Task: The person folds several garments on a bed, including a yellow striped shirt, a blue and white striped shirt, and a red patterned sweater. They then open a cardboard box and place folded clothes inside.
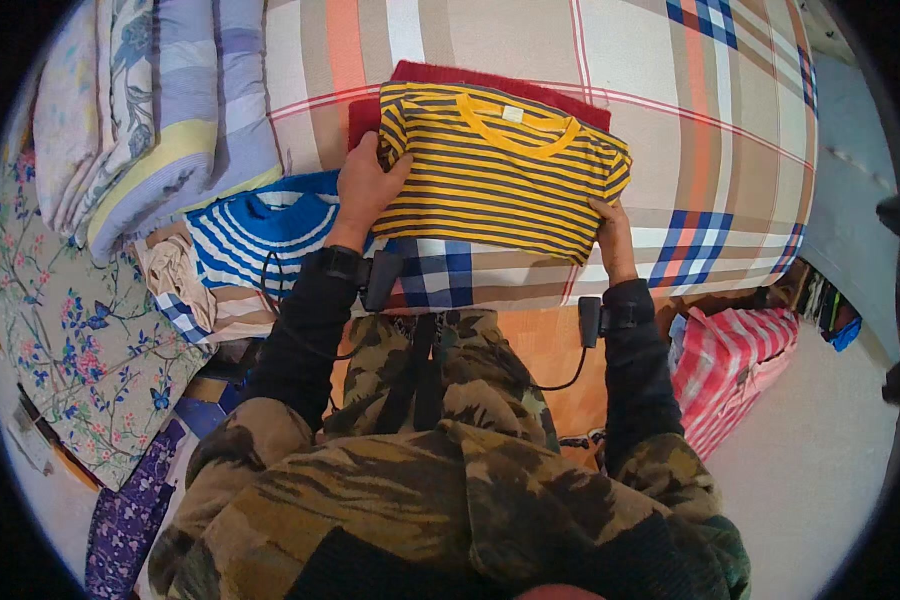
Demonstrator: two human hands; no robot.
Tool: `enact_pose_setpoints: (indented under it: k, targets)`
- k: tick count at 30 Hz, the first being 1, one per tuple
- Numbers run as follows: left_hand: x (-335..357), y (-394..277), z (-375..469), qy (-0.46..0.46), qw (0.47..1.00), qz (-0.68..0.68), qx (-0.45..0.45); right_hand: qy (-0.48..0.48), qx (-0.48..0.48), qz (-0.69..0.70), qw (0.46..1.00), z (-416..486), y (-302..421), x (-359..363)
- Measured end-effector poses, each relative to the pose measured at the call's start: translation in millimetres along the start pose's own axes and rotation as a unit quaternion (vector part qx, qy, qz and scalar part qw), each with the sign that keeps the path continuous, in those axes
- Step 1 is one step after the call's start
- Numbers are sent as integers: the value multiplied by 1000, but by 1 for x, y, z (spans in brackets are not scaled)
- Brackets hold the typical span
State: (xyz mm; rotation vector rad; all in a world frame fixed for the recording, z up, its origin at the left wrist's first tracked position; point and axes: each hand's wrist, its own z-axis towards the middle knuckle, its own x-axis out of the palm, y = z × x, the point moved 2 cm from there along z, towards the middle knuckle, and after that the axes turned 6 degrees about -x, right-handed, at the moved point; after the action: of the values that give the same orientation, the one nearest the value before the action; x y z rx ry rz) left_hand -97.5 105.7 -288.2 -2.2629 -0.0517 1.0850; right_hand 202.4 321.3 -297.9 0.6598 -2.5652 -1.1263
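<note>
A yellow and dark-grey striped shirt point(495, 180) is spread flat before me, its yellow collar with a white label at the far side. It looks folded short, with its lower edge towards me. My left hand point(371, 187) grips its left side near the sleeve, thumb on top and the other fingers partly hidden. At the right side, below the other sleeve, my right hand point(613, 225) pinches the edge. Dark red cloth point(510, 79) shows from beneath the shirt at the back and left. Left of my left hand lies a blue and white striped knit garment point(259, 232).
Under these lies a plaid bedspread point(720, 165) on a bed. Folded quilts point(172, 112) are stacked at the left, beside beige cloth point(176, 274) and a flowered fabric surface point(82, 330). A red and white checked cloth item point(742, 360) stands low on the right.
</note>
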Motion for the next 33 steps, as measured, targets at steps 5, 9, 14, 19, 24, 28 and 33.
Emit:
enact_pose_setpoints:
  k: [5,9,14,19,24,28,33]
  targets:
    - [-15,-15,-6,37,984,-170,41,-28,-11,51,998,-4,18,15]
    - [-38,-35,-8,18,956,-269,112,12,-77,67,995,-2,67,26]
    - [-70,-59,44,-16,922,-362,139,24,-168,45,985,39,132,44]
    - [-63,-51,115,-40,934,-340,105,29,-213,-36,976,105,136,46]
    - [-37,3,99,-124,968,-216,-3,-112,-265,-174,942,110,67,3]
    - [-23,26,42,-5,986,-155,-61,-129,-156,34,979,49,10,-25]
    - [-19,7,16,178,935,-260,-164,-32,53,118,991,-9,-35,-21]
